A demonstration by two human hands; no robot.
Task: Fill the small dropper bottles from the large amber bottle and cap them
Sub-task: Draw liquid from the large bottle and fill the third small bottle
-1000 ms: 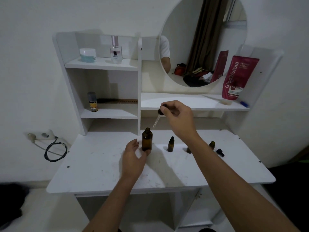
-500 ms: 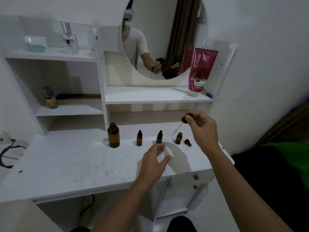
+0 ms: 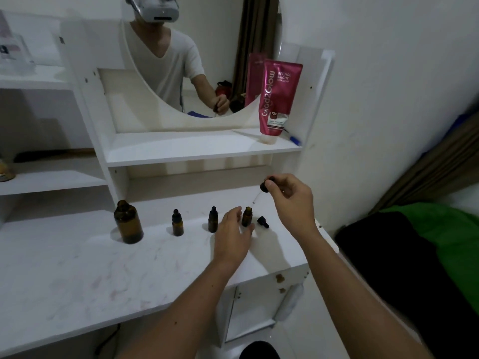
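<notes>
White tabletop (image 3: 77, 268): uncapped bottle (image 3: 247, 216) near right edge.

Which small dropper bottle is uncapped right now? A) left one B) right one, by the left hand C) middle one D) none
B: the right small bottle shows an open neck beside the left hand, with a loose cap lying next to it; the other two small bottles wear black dropper caps.

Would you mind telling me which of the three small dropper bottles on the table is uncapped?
The rightmost small bottle, beside the left hand, has a bare open neck; the other two wear black dropper caps.
</notes>
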